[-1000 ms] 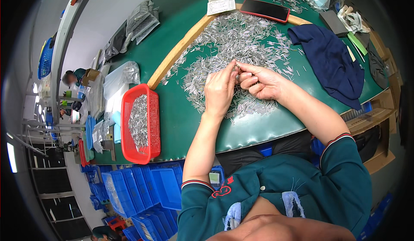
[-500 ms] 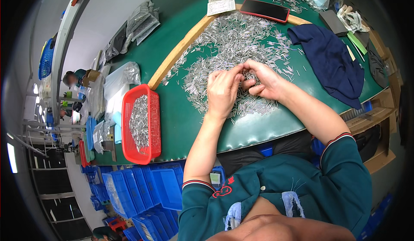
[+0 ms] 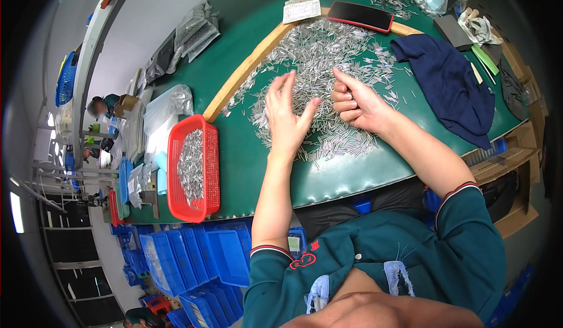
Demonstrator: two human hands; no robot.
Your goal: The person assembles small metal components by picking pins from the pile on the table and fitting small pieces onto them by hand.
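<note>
A wide heap of small silvery metal pins (image 3: 316, 46) is spread over the green tabletop. Above the heap's near left part is my left hand (image 3: 286, 114), its fingers stretched and the thumb held apart, with nothing visible in it. My right hand (image 3: 360, 104) is just to the right of it, over the pins, with its fingers curled into the palm and the thumb sticking out. Whatever those curled fingers may hold is hidden. To the left, a red plastic basket (image 3: 212, 169) contains more of the same pins (image 3: 191, 166).
A wooden strip (image 3: 246, 70) borders the heap at the left and back. Paper slips (image 3: 301, 11) and a red-edged phone (image 3: 360, 16) lie at its far corner. Dark blue cloth (image 3: 446, 84) covers the right side. Blue bins (image 3: 226, 257) stand below the table's left edge.
My hands were together, fingertips meeting over the pins. Now they are apart: the left has moved left and spread its fingers, while the right has curled its fingers with the thumb out.
</note>
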